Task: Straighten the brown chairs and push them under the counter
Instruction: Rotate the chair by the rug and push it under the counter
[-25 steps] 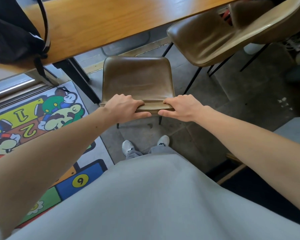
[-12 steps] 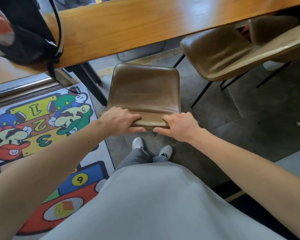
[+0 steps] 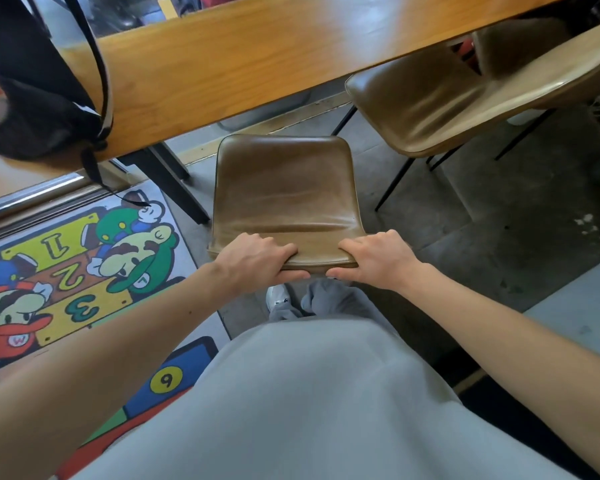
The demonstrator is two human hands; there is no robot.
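We hold the near brown chair (image 3: 284, 199) by the top of its backrest, one hand at each end of that edge. Our left hand (image 3: 257, 261) wraps the left end, fingers curled over the front of the rim and the thumb pressed along its back side. Our right hand (image 3: 374, 259) takes the right end the same way, fingers folded over the top and thumb tucked beneath. Both grips are closed on the backrest.

The chair stands on the grey floor (image 3: 499, 237) facing the wooden counter (image 3: 257, 53), its seat just short of the counter's near edge and not yet under it. A black counter leg (image 3: 174, 181) stands just beside the chair's left side. A second brown chair (image 3: 447, 98) sits to the right, turned at an angle, with the front of its seat reaching below the counter's near edge.

A black bag (image 3: 32, 98) rests at the counter's left end, a strap hanging over the near edge. A colourful cartoon mat (image 3: 66, 271) with numbers lies on the floor to the left of the chair.
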